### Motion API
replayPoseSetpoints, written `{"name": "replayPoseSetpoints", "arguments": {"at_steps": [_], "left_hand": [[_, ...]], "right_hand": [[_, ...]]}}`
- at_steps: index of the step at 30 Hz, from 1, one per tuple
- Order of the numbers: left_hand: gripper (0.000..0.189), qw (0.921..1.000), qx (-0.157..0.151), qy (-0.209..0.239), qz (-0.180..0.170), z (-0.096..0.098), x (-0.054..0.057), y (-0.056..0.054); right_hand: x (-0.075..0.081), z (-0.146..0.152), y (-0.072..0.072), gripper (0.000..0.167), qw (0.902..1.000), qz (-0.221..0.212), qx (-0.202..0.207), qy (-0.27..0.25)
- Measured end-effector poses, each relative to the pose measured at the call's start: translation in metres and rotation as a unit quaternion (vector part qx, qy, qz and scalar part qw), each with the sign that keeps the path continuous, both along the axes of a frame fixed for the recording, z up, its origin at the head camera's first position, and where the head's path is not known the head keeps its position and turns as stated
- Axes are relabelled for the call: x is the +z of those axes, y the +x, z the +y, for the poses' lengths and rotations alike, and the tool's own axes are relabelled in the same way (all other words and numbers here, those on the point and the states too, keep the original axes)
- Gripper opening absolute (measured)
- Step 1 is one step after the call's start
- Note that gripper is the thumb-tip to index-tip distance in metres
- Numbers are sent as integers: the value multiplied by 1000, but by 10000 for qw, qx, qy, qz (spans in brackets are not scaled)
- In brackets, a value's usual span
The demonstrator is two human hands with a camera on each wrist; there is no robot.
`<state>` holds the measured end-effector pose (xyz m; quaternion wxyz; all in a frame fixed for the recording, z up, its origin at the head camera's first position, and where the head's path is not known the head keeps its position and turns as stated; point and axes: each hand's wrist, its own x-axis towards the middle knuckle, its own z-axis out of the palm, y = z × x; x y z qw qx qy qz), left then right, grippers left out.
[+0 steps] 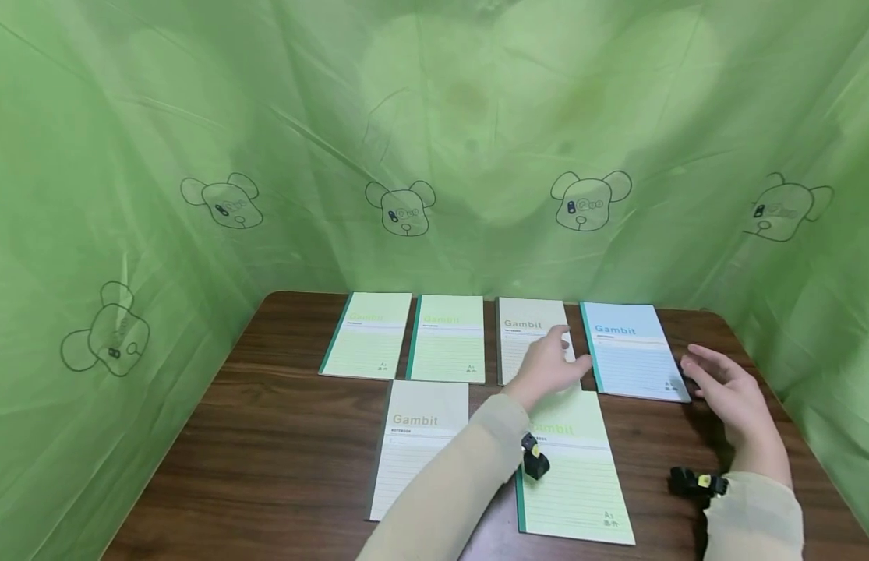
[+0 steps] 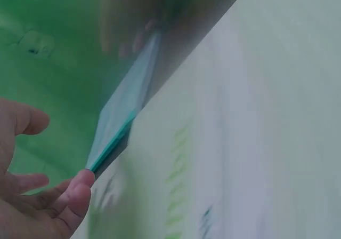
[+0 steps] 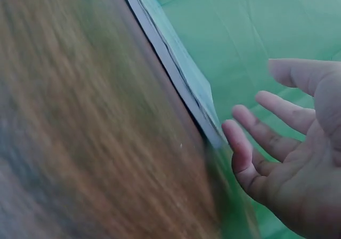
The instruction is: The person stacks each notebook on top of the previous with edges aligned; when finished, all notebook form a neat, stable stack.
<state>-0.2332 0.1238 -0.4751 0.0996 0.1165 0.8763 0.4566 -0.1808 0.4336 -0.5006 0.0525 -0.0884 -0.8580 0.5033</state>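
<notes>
A blue notebook (image 1: pixel 630 354) lies at the right end of the back row, between my two hands. Just off its teal spine is my left hand (image 1: pixel 546 366), fingers loosely spread, above a grey-spined notebook (image 1: pixel 532 312) and the top of a green notebook (image 1: pixel 574 491). Past the blue notebook's right edge, my right hand (image 1: pixel 736 397) has its fingers apart and holds nothing. The right wrist view shows its fingertips close to the notebook's page edge (image 3: pixel 181 84). In the left wrist view, the left fingers (image 2: pixel 80 196) overlap the blue notebook's near corner.
Two more green notebooks (image 1: pixel 367 335) lie at the back left of the dark wooden table (image 1: pixel 266 444). Another grey-spined notebook (image 1: pixel 420 460) lies in the front row, partly behind the left sleeve (image 1: pixel 448 491). A green curtain (image 1: pixel 476 249) with bear drawings surrounds the table.
</notes>
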Motion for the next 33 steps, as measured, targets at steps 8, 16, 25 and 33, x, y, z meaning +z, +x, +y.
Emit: {"name": "replayPoseSetpoints", "arguments": {"at_steps": [8, 16, 25, 33], "left_hand": [[66, 9996, -64, 92, -275, 25, -3, 13], [61, 9984, 206, -24, -522, 40, -4, 21], [60, 9962, 404, 310, -705, 52, 3, 28], [44, 9796, 1097, 1391, -952, 59, 1, 27]], "right_hand": [[-7, 14, 2, 75, 9988, -467, 61, 161], [-7, 17, 4, 76, 9979, -637, 109, -15], [1, 15, 5, 74, 9957, -847, 109, 364], [7, 16, 10, 30, 9927, -695, 476, -860]]}}
